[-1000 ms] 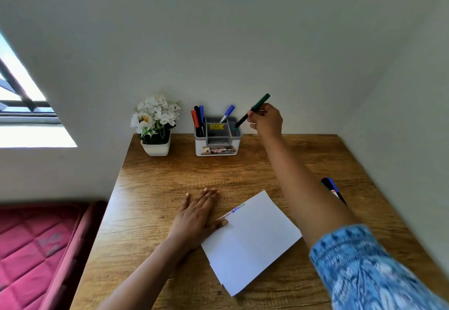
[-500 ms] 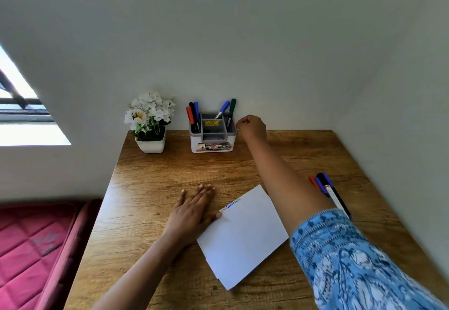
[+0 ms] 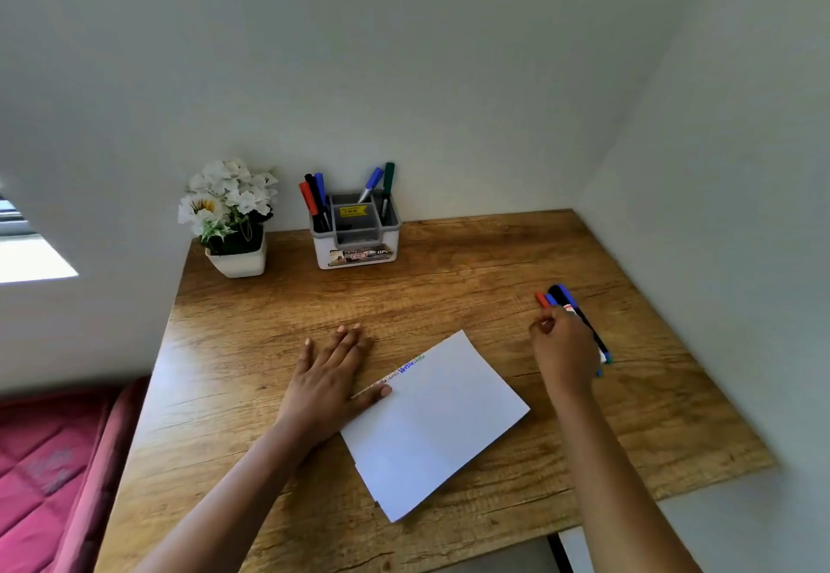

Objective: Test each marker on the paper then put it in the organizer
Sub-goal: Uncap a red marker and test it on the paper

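Status: organizer (image 3: 357, 240) at table (image 3: 449, 276) rear holds 5 markers. Paper (image 3: 435, 420) shows several test scribbles along its top edge. Loose markers (image 3: 557, 294), 3+, remain at right, est. untested. Left hand (image 3: 328, 375) lies flat, thumb on paper. Right hand (image 3: 563, 348) is curled over loose markers; grip unconfirmed.

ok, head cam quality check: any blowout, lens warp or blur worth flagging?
Head view: the window at far left clips to pure white; the wide lens curves the wall corner at right; coloured writing on the paper is too soft to read; the right hand hides part of the loose markers.
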